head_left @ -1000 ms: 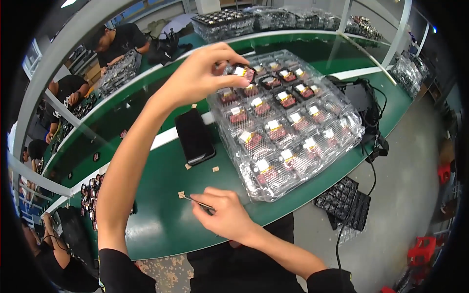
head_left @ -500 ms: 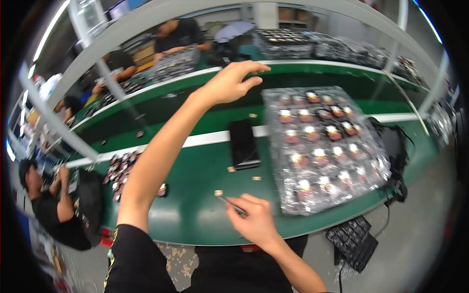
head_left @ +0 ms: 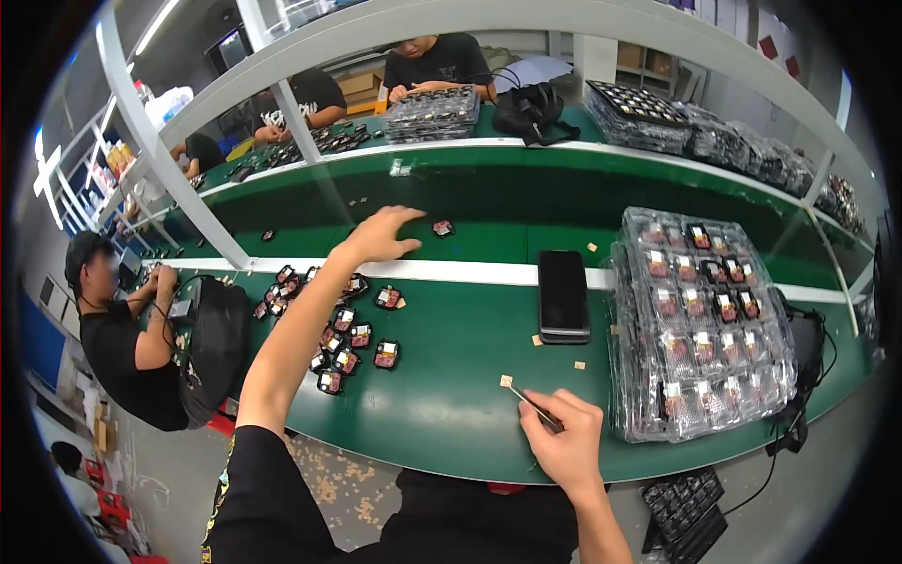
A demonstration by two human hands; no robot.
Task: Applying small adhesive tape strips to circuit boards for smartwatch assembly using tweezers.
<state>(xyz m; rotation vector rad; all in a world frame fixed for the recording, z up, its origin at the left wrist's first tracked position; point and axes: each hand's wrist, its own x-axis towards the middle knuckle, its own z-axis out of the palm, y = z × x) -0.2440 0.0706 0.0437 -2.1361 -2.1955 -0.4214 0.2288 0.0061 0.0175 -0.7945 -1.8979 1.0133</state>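
My left hand (head_left: 381, 235) reaches over the white divider strip, fingers stretched out and holding nothing. Just beyond its fingertips, a small black module with a reddish face (head_left: 443, 227) lies on the green surface. My right hand (head_left: 568, 432) pinches a pair of tweezers (head_left: 541, 411). At their tip is a small tan square piece (head_left: 506, 381); whether the tips grip it I cannot tell. A loose cluster of similar modules (head_left: 344, 338) lies below and beside my left forearm, which hides some of them.
Right of the black phone (head_left: 564, 296) stands a stack of clear plastic trays (head_left: 700, 324) holding modules. A dark bag (head_left: 808, 352) and cables sit beyond it. White frame posts (head_left: 169, 141) cross the bench. Co-workers (head_left: 437, 66) sit opposite and at the left (head_left: 132, 329).
My left hand has moved left and closer, from beside the trays toward the single module. The whole view has shifted. My right hand keeps the tweezers near the same tan piece.
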